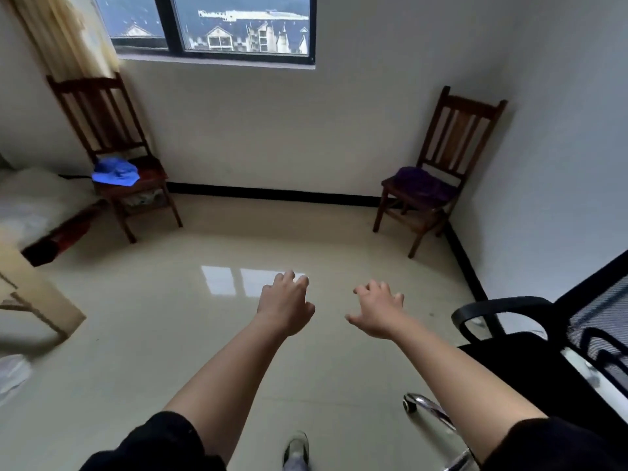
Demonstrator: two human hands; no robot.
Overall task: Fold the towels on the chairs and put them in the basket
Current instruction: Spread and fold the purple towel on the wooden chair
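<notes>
Both arms are stretched out in front over the glossy tile floor, black sleeves pushed up past the elbows. The left hand is palm down with fingers loosely curled and spread, nothing in it. The right hand looks much the same, fingers splayed and bent a bit, thumb sticking out toward the left one, also holding nothing. The two hands are near each other but not touching.

The towels are both way across the room from the hands. A blue towel sits crumpled on the seat of the left wooden chair, which stands under the window next to a pale curtain. A purple towel is bunched up on the seat of the right wooden chair, tucked in the corner against the white wall. The two chairs are well apart, with bare wall between them.

Closer in on the right there's a black mesh office chair with a chrome base, just beside the right arm. A shoe shows at the bottom edge.
</notes>
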